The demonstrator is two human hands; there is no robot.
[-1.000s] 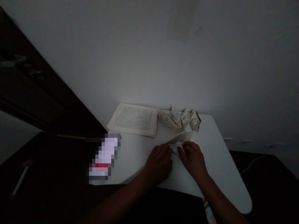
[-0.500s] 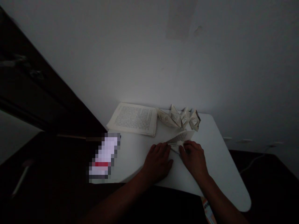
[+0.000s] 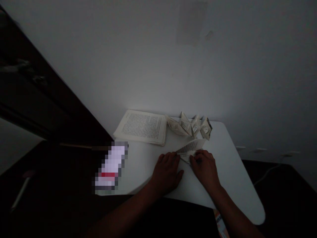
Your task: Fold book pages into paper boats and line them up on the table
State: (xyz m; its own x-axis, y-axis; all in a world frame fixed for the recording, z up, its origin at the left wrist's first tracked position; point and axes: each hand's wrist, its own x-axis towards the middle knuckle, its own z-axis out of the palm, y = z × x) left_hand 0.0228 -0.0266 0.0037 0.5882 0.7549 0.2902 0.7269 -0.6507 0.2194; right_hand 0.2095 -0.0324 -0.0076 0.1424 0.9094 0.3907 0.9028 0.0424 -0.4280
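A folded printed paper sheet (image 3: 190,146) lies on the white table, one flap standing up at the back. My left hand (image 3: 166,172) rests flat on the tabletop with fingers stretched forward, their tips at the sheet's left edge. On the other side, my right hand (image 3: 205,168) is closed in a pinch on the sheet's right part; the fingertips partly hide the fold. Just behind the sheet stand several folded paper boats (image 3: 186,125) made of printed pages, in a row.
A stack of printed pages (image 3: 142,127) lies at the table's back left. A blurred-out phone-like object (image 3: 111,165) sits at the left edge of the white table (image 3: 237,188). The wall rises behind; a dark door (image 3: 49,96) stands left. A cable (image 3: 268,172) hangs at right.
My right fingers have shifted slightly over the small folded part of the sheet, pressing it flatter. My left hand stays in place.
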